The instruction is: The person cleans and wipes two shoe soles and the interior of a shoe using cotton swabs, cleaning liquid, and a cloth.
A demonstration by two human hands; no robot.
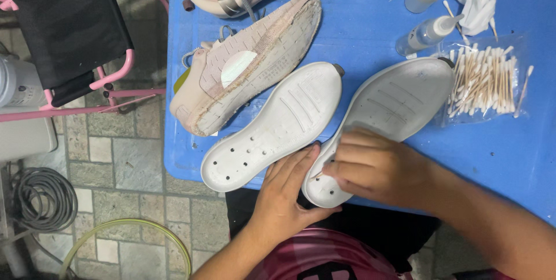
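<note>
Nearest, the left hand (pixel 288 190) cups the lower end of a white perforated foam insole (pixel 382 121) from beneath, fingers curled against its edge. The right hand (pixel 370 167) lies over that same end, fingertips pressed together pinching a thin wooden swab stick (pixel 318 174) to the holes. At about ten o'clock of it, a second white insole (pixel 275 126) rests on the blue plastic table (pixel 509 158). Farther at eleven o'clock lies a worn pink knit sneaker (pixel 249 66), sole up. At two o'clock sits a clear bag of cotton swabs (pixel 483 80), with two small squeeze bottles (pixel 428 11) beyond.
</note>
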